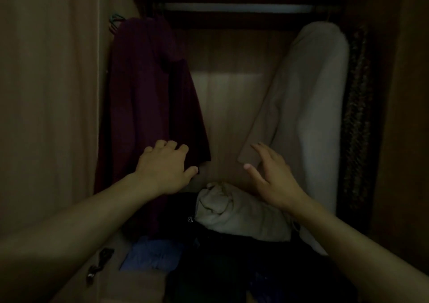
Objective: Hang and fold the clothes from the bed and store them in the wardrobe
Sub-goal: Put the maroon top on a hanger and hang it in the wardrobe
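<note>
Both bare forearms enter from the bottom corners of the frame and reach into the dim wardrobe. At the bottom centre, on the wardrobe floor, lies a pile of dark clothes; the light is too low to tell one piece from another. A folded blue garment lies at its left edge, and a rolled cream bundle rests on top of the pile, just below the hands.

The left hand, centre left, has its fingers curled against the lower hem of a maroon garment; whether it grips the cloth or only touches it cannot be told. The right hand, centre right, is spread wide with fingers relaxed, holding nothing, close to the lower corner of a beige garment.

The maroon garment hangs at the left, the beige one at the right, leaning inward. A dark patterned garment hangs behind it, mostly hidden. Across the top runs the pale hanging rail, with green hangers barely visible in the upper left.
</note>
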The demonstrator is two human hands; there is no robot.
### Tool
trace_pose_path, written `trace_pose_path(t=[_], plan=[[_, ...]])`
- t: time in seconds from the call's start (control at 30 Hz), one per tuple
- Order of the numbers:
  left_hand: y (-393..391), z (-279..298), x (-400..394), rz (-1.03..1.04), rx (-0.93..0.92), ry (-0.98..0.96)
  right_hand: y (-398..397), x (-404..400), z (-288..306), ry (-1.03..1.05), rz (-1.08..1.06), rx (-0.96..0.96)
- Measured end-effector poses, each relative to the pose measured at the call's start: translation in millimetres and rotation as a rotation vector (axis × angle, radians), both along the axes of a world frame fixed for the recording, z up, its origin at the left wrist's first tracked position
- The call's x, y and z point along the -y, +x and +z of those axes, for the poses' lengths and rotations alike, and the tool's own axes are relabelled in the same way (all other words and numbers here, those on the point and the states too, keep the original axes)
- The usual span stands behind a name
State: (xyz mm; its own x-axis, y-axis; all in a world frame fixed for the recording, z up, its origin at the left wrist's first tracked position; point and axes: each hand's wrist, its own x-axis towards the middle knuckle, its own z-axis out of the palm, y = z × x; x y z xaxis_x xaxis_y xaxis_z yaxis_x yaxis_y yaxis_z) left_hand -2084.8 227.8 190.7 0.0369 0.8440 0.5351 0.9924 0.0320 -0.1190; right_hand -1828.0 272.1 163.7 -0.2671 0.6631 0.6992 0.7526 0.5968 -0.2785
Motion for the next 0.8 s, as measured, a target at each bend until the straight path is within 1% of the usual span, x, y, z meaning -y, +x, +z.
trace_pose_path(t=[0.07, 0.17, 0.33, 0.5, 0.7, 0.8], plan=[[16.9, -15.3, 17.3, 0.002, -0.017, -0.064, 12.8, 25.3, -17.2, -0.020, 0.004, -0.026], [42.5, -38.4, 39.8, -0.040, 0.001, -0.153, 29.9, 61.1, -39.1, -0.071, -0.010, 0.007], [74.6, -78.9, 67.6, -0.196, 0.097, -0.163, 65.6, 118.4, -55.2, -0.149, -0.049, 0.047], [94.8, -106.4, 82.0, -0.337, 0.187, -0.237, 97.1, 172.9, -72.2, -0.199, -0.235, 0.117], [108.8, -128.0, 105.6, -0.518, 0.193, -0.246, 107.4, 226.5, -89.8, -0.243, -0.462, 0.215], [116.2, -145.7, 118.6, -0.657, 0.288, -0.291, 102.3, 257.6, -106.0, -0.296, -0.584, 0.237]])
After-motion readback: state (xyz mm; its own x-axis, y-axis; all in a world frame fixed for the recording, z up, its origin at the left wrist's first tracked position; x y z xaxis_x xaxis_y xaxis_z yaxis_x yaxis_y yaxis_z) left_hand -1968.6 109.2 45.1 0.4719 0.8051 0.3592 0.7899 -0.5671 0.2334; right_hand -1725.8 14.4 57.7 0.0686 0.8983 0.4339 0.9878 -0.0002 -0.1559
